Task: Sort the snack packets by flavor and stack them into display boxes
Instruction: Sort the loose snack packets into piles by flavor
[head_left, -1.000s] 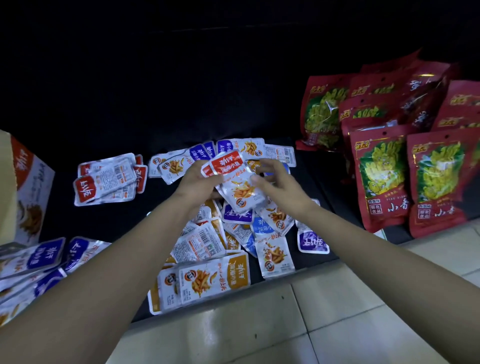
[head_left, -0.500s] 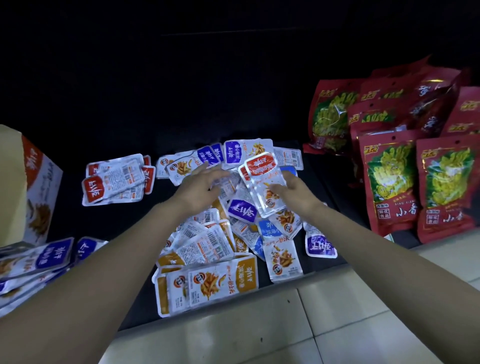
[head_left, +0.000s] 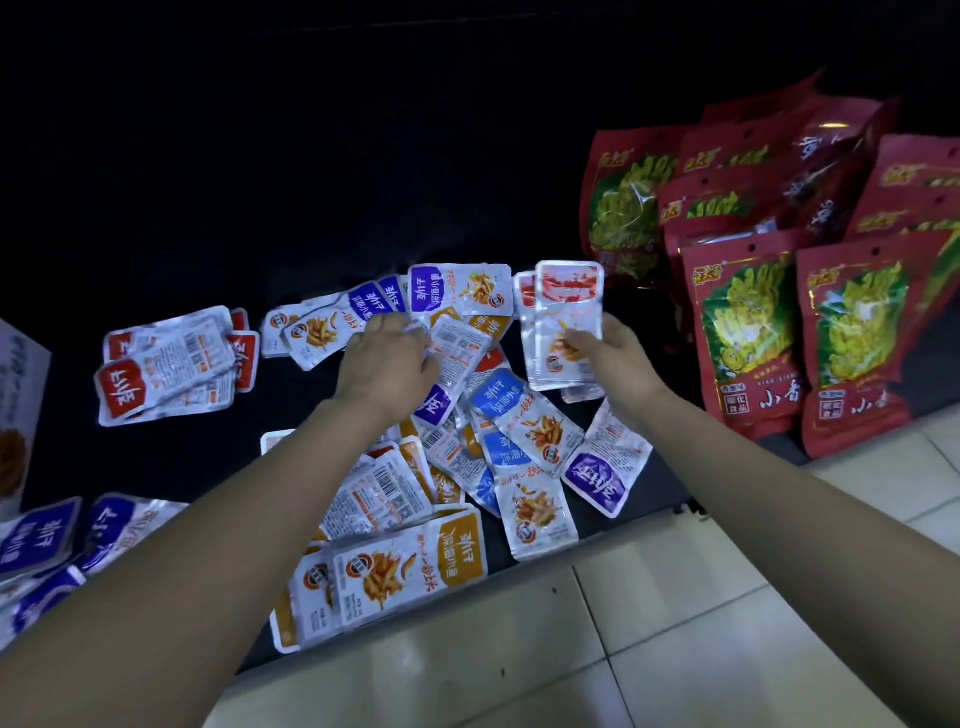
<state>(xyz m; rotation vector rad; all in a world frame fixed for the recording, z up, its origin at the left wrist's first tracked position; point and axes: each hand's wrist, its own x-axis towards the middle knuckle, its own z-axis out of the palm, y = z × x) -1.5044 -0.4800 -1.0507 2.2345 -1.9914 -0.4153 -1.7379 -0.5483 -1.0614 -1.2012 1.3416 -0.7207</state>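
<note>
I am working over a black surface (head_left: 171, 457) in a dim room; behind the heap of snack packets (head_left: 524, 431) everything goes dark. The heap lies mid-surface, a mix of blue, purple, orange and red, some face down.

My left hand (head_left: 387, 364) rests on the far part of the heap with its fingers bent down onto the packets; I cannot tell whether it grips one. My right hand (head_left: 618, 358), at the heap's far right corner, pinches a red-topped packet (head_left: 569, 312) and holds it upright above the heap.

Left of the heap, across a strip of bare black, lies a stack of red packets (head_left: 171, 364). Further left a box (head_left: 21, 395) stands at the frame's edge, with a blue stack (head_left: 47, 540) nearer me. Right of the heap, big red bags (head_left: 753, 332) lean just beside my right hand.

On my side of the heap the surface ends in a straight edge; orange packets (head_left: 410, 566) lie near it, and pale floor tiles (head_left: 675, 649) begin beyond.
</note>
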